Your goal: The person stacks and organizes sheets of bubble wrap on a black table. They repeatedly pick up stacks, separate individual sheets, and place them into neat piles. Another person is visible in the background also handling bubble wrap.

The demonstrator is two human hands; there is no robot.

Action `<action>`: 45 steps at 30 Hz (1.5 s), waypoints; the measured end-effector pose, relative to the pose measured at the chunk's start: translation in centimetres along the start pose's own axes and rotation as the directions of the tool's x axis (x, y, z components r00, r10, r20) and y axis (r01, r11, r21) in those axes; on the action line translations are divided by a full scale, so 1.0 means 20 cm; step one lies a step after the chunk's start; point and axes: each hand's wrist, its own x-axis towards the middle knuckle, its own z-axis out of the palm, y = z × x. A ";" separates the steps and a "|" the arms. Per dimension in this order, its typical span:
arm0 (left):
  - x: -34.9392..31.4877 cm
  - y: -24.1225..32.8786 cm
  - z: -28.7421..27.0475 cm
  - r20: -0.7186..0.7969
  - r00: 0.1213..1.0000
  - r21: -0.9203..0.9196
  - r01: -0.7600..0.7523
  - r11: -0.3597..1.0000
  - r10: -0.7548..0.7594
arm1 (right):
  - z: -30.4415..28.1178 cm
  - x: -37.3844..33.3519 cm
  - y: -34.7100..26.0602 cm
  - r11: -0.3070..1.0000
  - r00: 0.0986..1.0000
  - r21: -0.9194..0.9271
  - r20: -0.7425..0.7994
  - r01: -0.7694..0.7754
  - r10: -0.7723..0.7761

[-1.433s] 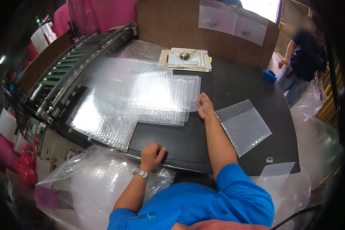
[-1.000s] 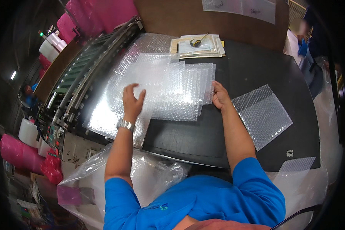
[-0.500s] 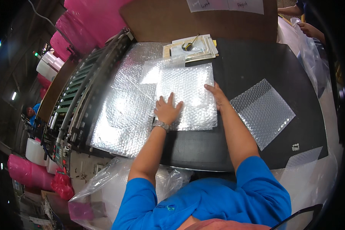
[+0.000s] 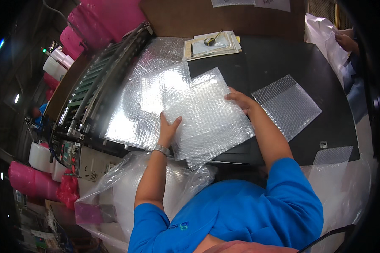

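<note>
A stack of clear bubble wrap sheets is tilted between my two hands, its near corner reaching past the table's front edge. My left hand grips the left edge, thumb spread over the top and the other fingers partly hidden. At the upper right edge, my right hand closes on the same stack, its fingertips partly out of sight beneath. Left of the stack lies a large shiny bubble wrap sheet, with a smaller bubble wrap piece over it. A separate bubble wrap sheet rests flat beyond my right forearm.
Papers with a yellow-black tape measure lie at the back of the black table. A roller machine borders the left side. A clear plastic bag bulges below the front edge. Another person's hand holds plastic film at far right.
The stack has turned and shifted toward me, its near corner now past the table edge. My left hand has gone from lying flat on top to gripping the left edge.
</note>
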 end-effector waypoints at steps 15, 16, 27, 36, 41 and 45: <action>0.42 -0.21 0.16 0.507 0.855 -0.581 0.434 0.688 -0.111 | -0.03 -0.66 -0.08 0.975 0.974 -0.147 -0.129 0.167 -0.186; 0.44 -0.22 0.16 0.542 0.834 -0.580 0.457 0.675 -0.099 | 0.00 -0.66 -0.06 0.976 0.973 -0.134 -0.136 0.169 -0.187; 0.07 0.00 -0.02 -0.135 0.966 -0.483 0.131 0.866 -0.222 | -0.25 -0.63 -0.01 0.943 0.878 0.046 -0.381 0.329 -0.288; -0.24 0.03 0.04 0.086 0.965 -0.504 0.256 0.825 -0.247 | -0.17 -0.62 -0.17 0.832 0.878 0.356 -0.388 0.425 -0.282; -0.30 0.19 0.08 0.280 0.916 -0.232 0.354 0.906 -0.286 | -0.19 -0.35 -0.01 0.939 0.932 0.214 -0.302 0.270 -0.199; -0.13 0.09 -0.07 -0.108 0.975 -0.263 0.162 0.951 -0.196 | -0.14 -0.31 -0.01 0.971 0.919 -0.102 -0.314 0.216 -0.238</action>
